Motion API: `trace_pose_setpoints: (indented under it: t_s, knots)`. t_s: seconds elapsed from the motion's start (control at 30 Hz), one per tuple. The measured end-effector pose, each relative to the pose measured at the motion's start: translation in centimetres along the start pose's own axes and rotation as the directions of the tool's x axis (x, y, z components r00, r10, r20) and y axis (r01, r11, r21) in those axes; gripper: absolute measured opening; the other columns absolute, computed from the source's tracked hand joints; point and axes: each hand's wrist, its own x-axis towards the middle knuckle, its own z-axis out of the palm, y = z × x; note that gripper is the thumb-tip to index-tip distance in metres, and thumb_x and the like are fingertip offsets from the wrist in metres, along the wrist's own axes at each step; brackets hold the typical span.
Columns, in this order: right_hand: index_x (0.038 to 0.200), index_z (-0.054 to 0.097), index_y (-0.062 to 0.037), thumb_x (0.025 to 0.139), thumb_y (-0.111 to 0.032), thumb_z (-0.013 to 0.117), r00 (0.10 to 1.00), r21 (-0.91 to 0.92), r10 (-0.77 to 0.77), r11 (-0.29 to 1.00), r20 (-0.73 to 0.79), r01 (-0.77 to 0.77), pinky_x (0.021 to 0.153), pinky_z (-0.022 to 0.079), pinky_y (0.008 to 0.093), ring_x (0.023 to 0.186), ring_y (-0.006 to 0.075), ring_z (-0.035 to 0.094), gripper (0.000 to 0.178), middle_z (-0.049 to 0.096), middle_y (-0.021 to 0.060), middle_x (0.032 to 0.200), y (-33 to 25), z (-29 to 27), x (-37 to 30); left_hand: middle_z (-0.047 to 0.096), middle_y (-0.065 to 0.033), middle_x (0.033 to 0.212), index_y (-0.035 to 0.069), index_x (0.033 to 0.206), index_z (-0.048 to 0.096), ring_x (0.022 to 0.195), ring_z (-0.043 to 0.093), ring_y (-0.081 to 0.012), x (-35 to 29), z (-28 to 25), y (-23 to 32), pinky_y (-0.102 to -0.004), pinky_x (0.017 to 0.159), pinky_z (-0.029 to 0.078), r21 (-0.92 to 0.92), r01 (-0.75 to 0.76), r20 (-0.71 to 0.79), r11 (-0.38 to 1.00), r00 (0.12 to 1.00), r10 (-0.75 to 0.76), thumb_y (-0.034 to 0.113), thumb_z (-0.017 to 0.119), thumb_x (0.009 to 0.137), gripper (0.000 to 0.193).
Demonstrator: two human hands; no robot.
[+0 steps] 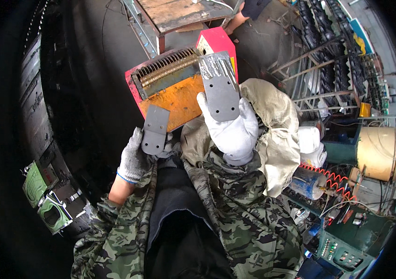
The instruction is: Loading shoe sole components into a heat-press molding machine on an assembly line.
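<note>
Both my hands wear knitted work gloves. My left hand [133, 157] is closed around the near end of a flat grey plate [156, 122] with a rounded near end and several small holes. In my right hand [233, 136] is a wider grey plate [222, 95], also with holes, gripped at its near end. Its far end looks glossy and streaked, as if wet. Just beyond the hands stands a red-sided roller machine [221, 39] with a brass-coloured roller [170, 69], a row of dark teeth and a stained orange sloping panel [181, 95]. The right plate overlaps the machine's right side.
Past the machine is a worn wooden-topped table [179, 16], with another person's leg [237, 21] beside it. Beige cloth [277, 135] bulges at my right. Farther right are a white jug [309, 139], a red coiled hose [326, 173], a cream drum [380, 153] and a metal rack [319, 65].
</note>
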Motion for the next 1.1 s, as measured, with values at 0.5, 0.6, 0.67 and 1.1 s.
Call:
trace_pose_setpoints:
  t_s: [0.5,0.6,0.67,1.1]
  knots:
    - [0.137,0.052,-0.0046,0.1,-0.026,0.05,0.923,-0.023,-0.309,0.95,-0.229,0.312,0.09,0.054,0.0367,0.138,0.0369,0.039,0.043,0.051,0.0159,0.141,-7.7,-7.4,-6.1,0.047,-0.0198,0.145,-0.001,0.148,0.033,0.134,0.045,-0.0271,16.8,-4.6,-17.0,-0.0337,0.111,0.034,0.943,0.167,0.038,0.289,0.806,-0.591,0.046,0.035,0.105,0.063]
    - [0.138,0.051,-0.0053,0.1,-0.029,0.049,0.829,-0.068,-0.381,0.919,-0.41,0.389,0.08,0.055,0.0336,0.14,0.0345,0.037,0.044,0.05,0.0149,0.143,-5.9,-8.8,-3.3,0.041,-0.0284,0.146,0.007,0.152,0.026,0.135,0.041,-0.0424,22.1,-19.0,-23.5,-0.0448,0.113,0.032,0.808,-0.316,0.068,-0.498,0.889,-0.454,0.058,0.034,0.099,0.073]
    - [0.138,0.051,-0.0062,0.1,-0.03,0.049,0.754,-0.145,-0.493,0.864,-0.434,0.482,0.079,0.056,0.0336,0.139,0.0352,0.037,0.044,0.049,0.0152,0.143,-7.0,-10.7,-5.9,0.046,-0.0297,0.142,0.009,0.15,0.031,0.132,0.044,-0.0442,23.1,-17.7,-25.6,-0.0464,0.111,0.035,0.833,-0.396,0.234,-0.387,0.885,-0.402,0.06,0.035,0.098,0.073]
    - [0.137,0.045,0.0023,0.102,-0.023,0.043,0.836,-0.074,-0.456,0.887,-0.305,0.456,0.106,0.04,0.043,0.12,0.0271,0.053,0.043,0.057,0.0169,0.13,-7.3,-12.4,-6.2,0.062,0.0015,0.087,0.002,0.108,0.065,0.074,0.054,-0.0059,14.0,8.4,-14.2,-0.0225,0.066,0.046,0.872,0.07,0.002,0.484,0.989,-0.146,0.027,0.064,0.097,0.028]
